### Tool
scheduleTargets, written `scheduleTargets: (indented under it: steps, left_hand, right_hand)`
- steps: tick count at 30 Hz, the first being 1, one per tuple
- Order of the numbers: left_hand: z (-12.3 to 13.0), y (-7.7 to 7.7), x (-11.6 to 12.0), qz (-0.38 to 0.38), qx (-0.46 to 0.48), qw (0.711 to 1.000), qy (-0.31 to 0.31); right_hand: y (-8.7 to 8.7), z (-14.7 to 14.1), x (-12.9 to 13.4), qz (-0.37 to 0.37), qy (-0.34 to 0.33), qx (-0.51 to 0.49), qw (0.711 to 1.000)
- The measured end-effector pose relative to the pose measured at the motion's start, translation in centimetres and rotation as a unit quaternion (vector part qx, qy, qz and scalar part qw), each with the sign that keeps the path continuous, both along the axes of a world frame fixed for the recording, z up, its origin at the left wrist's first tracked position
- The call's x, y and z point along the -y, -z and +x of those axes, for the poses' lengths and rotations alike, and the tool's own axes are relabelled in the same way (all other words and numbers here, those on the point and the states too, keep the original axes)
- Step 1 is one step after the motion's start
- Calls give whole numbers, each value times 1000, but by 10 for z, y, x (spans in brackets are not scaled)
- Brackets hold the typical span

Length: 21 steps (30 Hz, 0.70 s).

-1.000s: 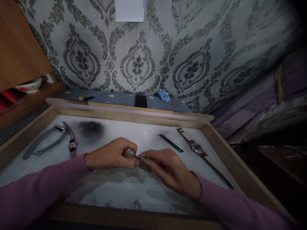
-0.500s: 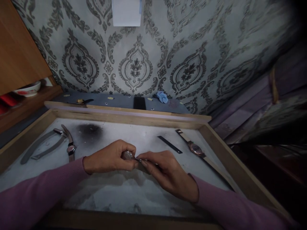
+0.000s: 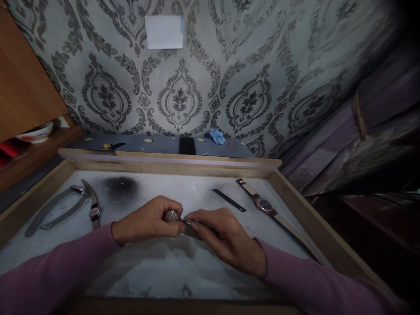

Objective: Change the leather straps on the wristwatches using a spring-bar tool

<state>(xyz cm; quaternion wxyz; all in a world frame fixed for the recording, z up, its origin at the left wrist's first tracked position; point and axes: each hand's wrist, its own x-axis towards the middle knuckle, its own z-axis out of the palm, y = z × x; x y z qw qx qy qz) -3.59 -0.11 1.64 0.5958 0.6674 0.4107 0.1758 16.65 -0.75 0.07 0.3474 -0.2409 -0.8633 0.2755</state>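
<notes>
Near the middle of the tray, my left hand [image 3: 148, 222] is closed round a small round watch case [image 3: 171, 215], its face showing between thumb and fingers. My right hand [image 3: 226, 236] pinches a thin metal tool [image 3: 186, 221], whose tip meets the edge of the case. Part of a strap seems to hang below the fingers, too dark to make out. To the left lie a watch with a brown strap [image 3: 95, 212] and a grey looped strap [image 3: 55, 205]. A black strip [image 3: 229, 200] and a larger watch [image 3: 263, 204] with a long strap lie to the right.
The shallow wooden tray [image 3: 170, 166] has raised walls on its sides. Behind it, a dark phone [image 3: 187, 145], a blue crumpled cloth [image 3: 217, 136] and a small yellow and black item [image 3: 107, 146] rest on a blue surface. A bowl [image 3: 36, 132] sits on the left shelf.
The view has tilted and shifted slightly, so the whole scene sits a little lower and further left. Both hands keep the same hold on the watch case and the tool.
</notes>
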Motion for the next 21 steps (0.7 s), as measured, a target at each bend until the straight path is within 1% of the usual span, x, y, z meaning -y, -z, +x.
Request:
scheduleTargets:
  steps: [7,13,21]
  left_hand:
    - [0,0,0,3,-2,1000,1]
    - [0,-2,-1,7,-7,1000,1]
    - [0,1,-1,5,-2,1000,-3]
  right_hand:
    - [-1,-1,0,-4,-7,-23,1000]
    - [-1,-2,-1,-1,-4,-21,1000]
    - [-1,-3,0,29,-12,-24,999]
